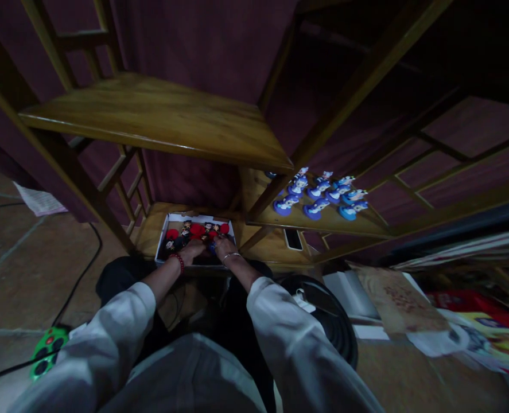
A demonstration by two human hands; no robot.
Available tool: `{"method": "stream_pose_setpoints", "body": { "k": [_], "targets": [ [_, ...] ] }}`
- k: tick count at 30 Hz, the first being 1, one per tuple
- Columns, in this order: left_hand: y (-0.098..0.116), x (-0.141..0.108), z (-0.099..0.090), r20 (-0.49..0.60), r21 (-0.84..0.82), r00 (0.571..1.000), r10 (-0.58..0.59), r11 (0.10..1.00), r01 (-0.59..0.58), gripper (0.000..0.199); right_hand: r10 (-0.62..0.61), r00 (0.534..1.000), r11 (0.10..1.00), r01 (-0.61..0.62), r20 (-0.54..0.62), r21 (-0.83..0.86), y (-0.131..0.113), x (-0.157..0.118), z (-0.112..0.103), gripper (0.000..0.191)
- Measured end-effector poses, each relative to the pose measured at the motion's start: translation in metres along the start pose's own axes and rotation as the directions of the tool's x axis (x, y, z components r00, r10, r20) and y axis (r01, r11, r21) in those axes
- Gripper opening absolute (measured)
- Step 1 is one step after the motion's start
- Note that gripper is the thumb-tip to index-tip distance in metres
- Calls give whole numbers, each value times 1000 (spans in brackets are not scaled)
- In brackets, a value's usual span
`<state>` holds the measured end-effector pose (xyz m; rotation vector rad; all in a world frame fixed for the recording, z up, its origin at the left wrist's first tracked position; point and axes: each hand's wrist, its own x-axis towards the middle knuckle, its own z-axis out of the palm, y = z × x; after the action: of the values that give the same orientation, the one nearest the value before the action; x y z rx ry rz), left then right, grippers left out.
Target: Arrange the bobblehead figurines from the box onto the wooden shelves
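Where the left hand [193,250] reaches: down into a shallow white cardboard box [165,229], its fingers bent inward over the contents; whether they pinch anything cannot be told.
Right hand [224,248]: just beside the left one, over the same box, fingers curled downward near a small dark blue patch; its grip, too, cannot be made out.
Wrists: a red beaded bracelet [177,262] on the left, a thin silver-coloured bangle [231,255] on the right, each below a loose white sleeve.
Small dark figurines with round red parts [196,230]: crowded inside the box, around and beyond the fingertips, some lying tilted; finer detail is too dim to read.
Low brown wooden shelf [258,244]: under the box, and also under a flat black phone-like object with a white edge [294,239], which lies well to the right.
Blue, purple and white figurines [317,208]: standing in loose rows on a slightly higher wooden shelf [263,213], to the right of the box.
Black round ridged object [344,338]: beside the right forearm.
Green device with dark round parts [48,351]: on the tiled floor at far left, near a black cable [84,272].
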<state>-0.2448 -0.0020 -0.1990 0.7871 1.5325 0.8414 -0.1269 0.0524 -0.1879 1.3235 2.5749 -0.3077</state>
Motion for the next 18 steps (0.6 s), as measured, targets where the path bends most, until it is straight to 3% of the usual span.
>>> {"method": "stream_pose_setpoints", "body": {
  "k": [18],
  "targets": [
    [-1, 1, 1, -22, 81, 999, -31, 996, 33, 16, 57, 998, 992, -57, 0, 111, 4, 0, -1, 34]
  ]
}}
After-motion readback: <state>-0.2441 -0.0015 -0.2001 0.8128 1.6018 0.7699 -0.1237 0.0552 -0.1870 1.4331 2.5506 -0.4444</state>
